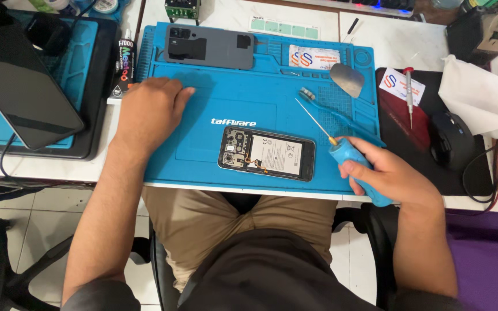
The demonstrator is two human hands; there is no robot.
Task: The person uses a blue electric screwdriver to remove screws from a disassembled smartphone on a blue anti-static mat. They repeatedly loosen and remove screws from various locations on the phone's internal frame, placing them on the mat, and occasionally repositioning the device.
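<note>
An opened phone [267,154] lies face down on the blue work mat [226,109], its battery and circuit board exposed. My right hand [393,177] grips a blue-handled screwdriver [350,158] to the right of the phone, its thin shaft pointing up and left. My left hand [148,109] rests palm down on the mat's left edge, holding nothing. The phone's grey back cover [208,46] lies at the top of the mat.
A blue toothbrush [335,115], a metal pry tool [347,79] and a white packet [313,57] lie on the mat's right part. A black glue tube [124,63] and a dark tablet [21,86] are to the left. A red-handled screwdriver [409,95], a mouse [452,141] and white tissue [479,98] sit right.
</note>
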